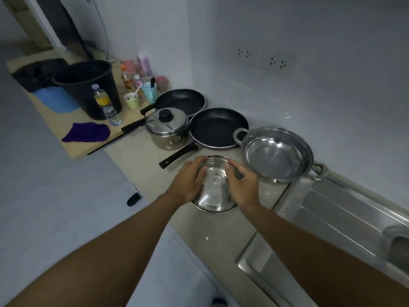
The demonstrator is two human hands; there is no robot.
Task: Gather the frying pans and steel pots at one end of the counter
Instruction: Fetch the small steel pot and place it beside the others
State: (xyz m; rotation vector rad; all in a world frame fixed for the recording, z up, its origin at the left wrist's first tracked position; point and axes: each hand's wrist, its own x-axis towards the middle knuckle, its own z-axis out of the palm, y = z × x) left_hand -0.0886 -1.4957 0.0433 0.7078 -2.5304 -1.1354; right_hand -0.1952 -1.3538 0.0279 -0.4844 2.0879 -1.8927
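A small steel pot (214,188) sits on the beige counter (221,235). My left hand (188,181) grips its left side and my right hand (242,185) grips its right side. Beyond it stand a wide steel pot with two handles (277,155), a black frying pan (218,128), a second black frying pan (180,100) farther back, and a lidded steel pot (167,129) with a black knob.
A steel sink and drainboard (345,209) lie to the right. A wooden table (73,138) to the left carries a black bucket (88,87), a water bottle (106,105), cups, bottles and a purple cloth (87,132). A white wall with sockets runs behind.
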